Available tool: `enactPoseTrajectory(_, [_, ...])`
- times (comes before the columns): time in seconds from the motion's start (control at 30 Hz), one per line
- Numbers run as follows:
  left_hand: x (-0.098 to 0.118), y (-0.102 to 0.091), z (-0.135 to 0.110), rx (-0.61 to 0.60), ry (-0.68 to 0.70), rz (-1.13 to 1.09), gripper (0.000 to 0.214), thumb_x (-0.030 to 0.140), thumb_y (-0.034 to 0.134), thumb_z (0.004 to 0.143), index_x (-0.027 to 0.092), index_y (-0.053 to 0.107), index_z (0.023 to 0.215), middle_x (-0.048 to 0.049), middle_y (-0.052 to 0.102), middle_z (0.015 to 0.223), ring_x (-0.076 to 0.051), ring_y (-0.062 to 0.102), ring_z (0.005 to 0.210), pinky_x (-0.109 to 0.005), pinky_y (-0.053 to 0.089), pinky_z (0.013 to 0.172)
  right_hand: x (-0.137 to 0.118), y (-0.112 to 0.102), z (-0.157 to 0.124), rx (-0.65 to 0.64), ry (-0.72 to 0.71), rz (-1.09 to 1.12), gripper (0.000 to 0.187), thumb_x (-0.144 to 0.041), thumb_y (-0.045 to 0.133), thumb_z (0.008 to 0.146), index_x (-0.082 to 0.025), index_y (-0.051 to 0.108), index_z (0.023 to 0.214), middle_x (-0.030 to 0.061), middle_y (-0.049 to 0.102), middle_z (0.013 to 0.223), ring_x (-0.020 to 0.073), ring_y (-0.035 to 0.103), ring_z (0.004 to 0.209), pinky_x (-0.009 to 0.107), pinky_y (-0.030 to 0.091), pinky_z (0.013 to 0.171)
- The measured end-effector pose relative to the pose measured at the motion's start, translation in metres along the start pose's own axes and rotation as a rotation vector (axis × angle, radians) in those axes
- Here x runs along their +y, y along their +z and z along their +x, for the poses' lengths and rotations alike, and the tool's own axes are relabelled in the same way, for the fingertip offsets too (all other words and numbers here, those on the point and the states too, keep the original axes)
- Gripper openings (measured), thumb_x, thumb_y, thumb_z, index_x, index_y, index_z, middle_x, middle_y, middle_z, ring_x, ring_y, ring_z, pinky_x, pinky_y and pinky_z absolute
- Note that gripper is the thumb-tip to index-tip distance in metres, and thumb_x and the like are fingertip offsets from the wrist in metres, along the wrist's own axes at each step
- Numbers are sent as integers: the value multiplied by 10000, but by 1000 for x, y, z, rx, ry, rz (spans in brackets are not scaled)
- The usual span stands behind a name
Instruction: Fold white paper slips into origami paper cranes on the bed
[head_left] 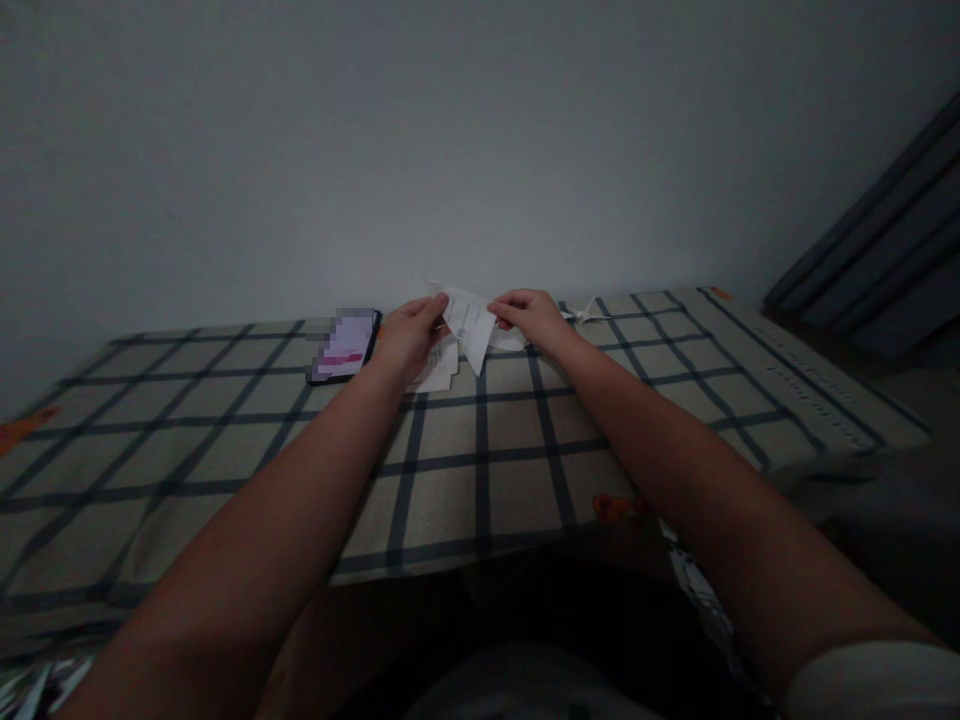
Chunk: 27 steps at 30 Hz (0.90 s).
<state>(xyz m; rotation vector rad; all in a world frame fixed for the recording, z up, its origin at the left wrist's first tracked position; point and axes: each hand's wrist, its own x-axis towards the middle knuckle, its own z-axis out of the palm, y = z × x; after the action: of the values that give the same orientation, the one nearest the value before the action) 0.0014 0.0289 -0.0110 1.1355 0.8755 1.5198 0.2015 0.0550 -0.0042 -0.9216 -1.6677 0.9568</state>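
Between my two hands is a white printed slip of paper [471,325], tilted, with a pointed lower corner hanging down. My left hand [411,335] pinches its left edge between thumb and fingers. At its right edge, my right hand [531,315] grips it with thumb and fingertips. More white papers [436,372] lie on the cloth below and beside my left hand, partly hidden by it. Another white piece [508,340] lies under my right hand. The print is too small to read.
A phone [346,345] with a lit, blurred screen lies left of my left hand. Crumpled white scraps [585,312] lie beyond my right wrist. A checked tablecloth [480,500] covers the table, which meets a plain wall [480,150]. A dark curtain [885,220] hangs at right.
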Motion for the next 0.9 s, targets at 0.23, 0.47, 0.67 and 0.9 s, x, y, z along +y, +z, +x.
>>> enactPoseTrajectory(0.23, [-2, 0, 0, -44, -6, -35, 340, 434, 840, 647, 161, 698, 791, -54, 715, 848, -150, 648, 800, -237, 514, 729, 5, 0, 2, 30, 1, 27, 145, -290, 707, 788, -148, 698, 816, 8, 646, 677, 105, 564, 612, 236, 456, 607])
enactPoseTrajectory(0.47, [1, 0, 0, 26, 29, -3, 302, 428, 813, 675, 181, 678, 782, -52, 710, 880, -161, 649, 859, -239, 499, 722, 1, 0, 2, -3, -48, -55, 135, -287, 695, 793, -153, 691, 783, 16, 647, 678, 115, 566, 616, 250, 449, 611])
enactPoseTrajectory(0.67, [-2, 0, 1, 54, 48, -51, 278, 401, 814, 675, 186, 672, 781, -46, 707, 895, -163, 647, 867, -244, 494, 733, 1, 0, 1, 1, -49, -45, 149, -304, 695, 785, -155, 687, 789, 14, 649, 679, 111, 564, 613, 244, 448, 600])
enactPoseTrajectory(0.9, [-2, 1, 4, 156, 110, -17, 314, 425, 802, 671, 203, 686, 862, -49, 714, 930, -178, 648, 899, -243, 487, 706, 1, 0, 1, -36, -51, -72, 178, -333, 700, 786, -156, 685, 793, 16, 647, 681, 114, 565, 625, 247, 447, 605])
